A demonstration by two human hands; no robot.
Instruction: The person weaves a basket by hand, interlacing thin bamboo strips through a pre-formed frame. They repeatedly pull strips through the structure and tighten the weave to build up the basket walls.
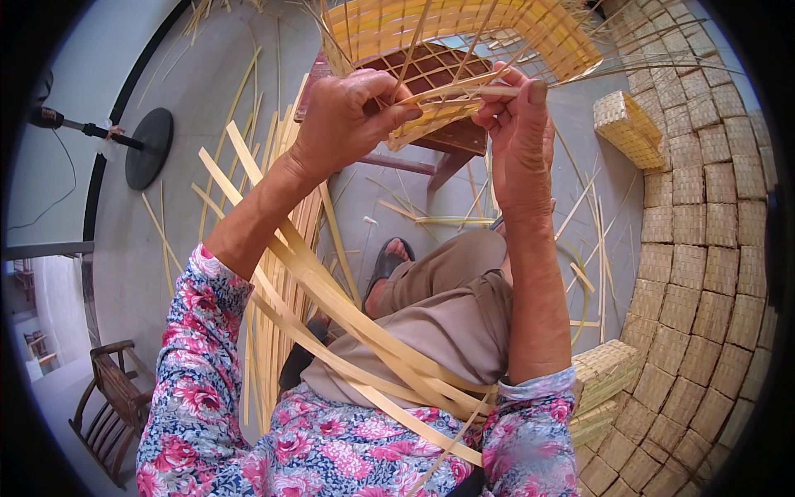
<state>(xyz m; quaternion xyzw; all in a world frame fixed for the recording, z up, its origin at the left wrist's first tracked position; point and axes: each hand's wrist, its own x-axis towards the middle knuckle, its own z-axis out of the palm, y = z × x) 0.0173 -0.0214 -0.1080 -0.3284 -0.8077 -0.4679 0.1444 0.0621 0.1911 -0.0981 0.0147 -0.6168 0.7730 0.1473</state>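
A bamboo strip (454,94) is stretched between my two hands at the near edge of an unfinished woven bamboo basket (551,41). My left hand (352,112) pinches the strip's left part between thumb and fingers, close against the basket's weave. The strip's right part lies between the thumb and fingers of my right hand (523,137), palm turned inward. Yellow woven sides curve round behind the hands, and thin loose stakes stick out from the basket. Under it is a dark red wooden stool (455,139).
Long flat bamboo strips (356,319) lie across my lap, with more in a bundle (286,248) on the left. Stacked woven boxes (687,240) line the right side. A round black stand base (150,149) and a wooden chair (120,389) are at the left. Scraps litter the floor.
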